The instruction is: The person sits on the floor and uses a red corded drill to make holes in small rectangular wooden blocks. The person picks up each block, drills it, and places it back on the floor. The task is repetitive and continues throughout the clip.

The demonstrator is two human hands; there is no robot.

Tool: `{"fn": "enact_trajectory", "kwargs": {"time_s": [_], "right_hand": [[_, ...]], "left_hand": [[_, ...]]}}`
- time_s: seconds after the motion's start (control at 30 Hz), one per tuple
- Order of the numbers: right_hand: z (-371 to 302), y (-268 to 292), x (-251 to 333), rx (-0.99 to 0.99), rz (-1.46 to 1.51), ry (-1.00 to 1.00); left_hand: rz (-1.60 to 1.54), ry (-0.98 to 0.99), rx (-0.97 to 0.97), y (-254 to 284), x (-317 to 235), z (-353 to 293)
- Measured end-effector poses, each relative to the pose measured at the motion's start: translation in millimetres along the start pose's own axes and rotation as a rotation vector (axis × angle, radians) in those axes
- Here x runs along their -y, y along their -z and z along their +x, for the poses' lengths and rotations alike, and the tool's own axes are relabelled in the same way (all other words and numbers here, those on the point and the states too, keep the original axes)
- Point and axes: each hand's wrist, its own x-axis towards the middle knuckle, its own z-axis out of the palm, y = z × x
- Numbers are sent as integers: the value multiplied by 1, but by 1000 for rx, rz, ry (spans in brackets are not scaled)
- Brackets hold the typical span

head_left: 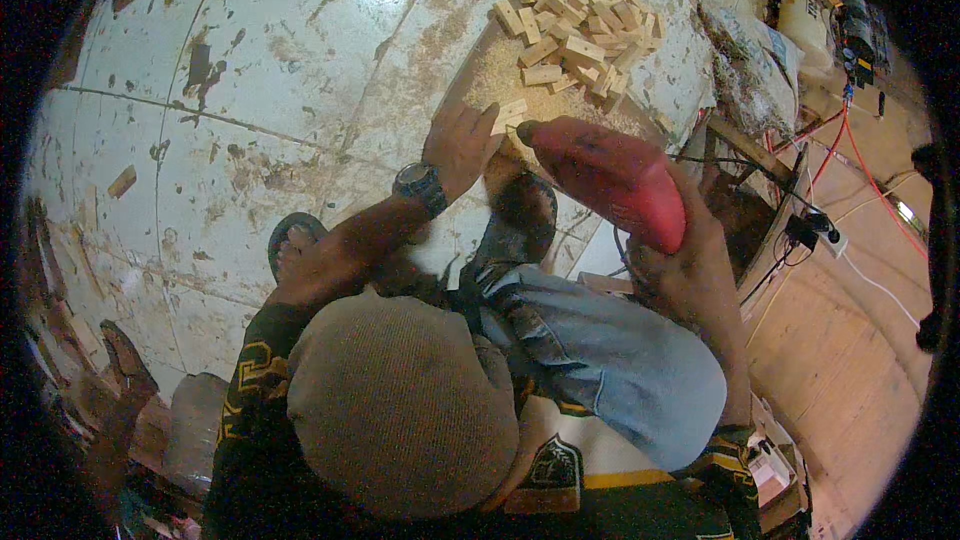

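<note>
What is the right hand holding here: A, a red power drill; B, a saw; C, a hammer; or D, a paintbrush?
A: the right hand grips a red power drill, its tip at the small wooden block that the left hand steadies.

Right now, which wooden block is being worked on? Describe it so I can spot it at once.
Find the heap of pale wooden blocks at the top of the tiled floor. Just below it, on sawdust, the left hand pins one small block. Unlike the piled ones, it meets the tip of the red drill.
</note>
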Motion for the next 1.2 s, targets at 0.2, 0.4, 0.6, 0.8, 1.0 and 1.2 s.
{"fn": "enact_trajectory", "kwargs": {"time_s": [0.2,0.4,0.6,0.8,1.0,1.2], "right_hand": [[-10,-11,-11,3,-10,71],[-23,-21,-20,9,-48,121],[-35,-29,-34,-26,-254,214],[-46,-37,-46,13,-285,316],[-59,-42,-51,22,-287,197],[-60,-64,-76,36,-235,250]], "left_hand": [[23,-22,22,-8,-3,-11],[24,-11,52,-16,-8,-26],[36,-85,-2,-17,-12,-41],[16,-102,-27,-21,-18,-56],[26,-55,35,-26,-25,-71],[-10,-23,90,-39,-29,-83]]}}
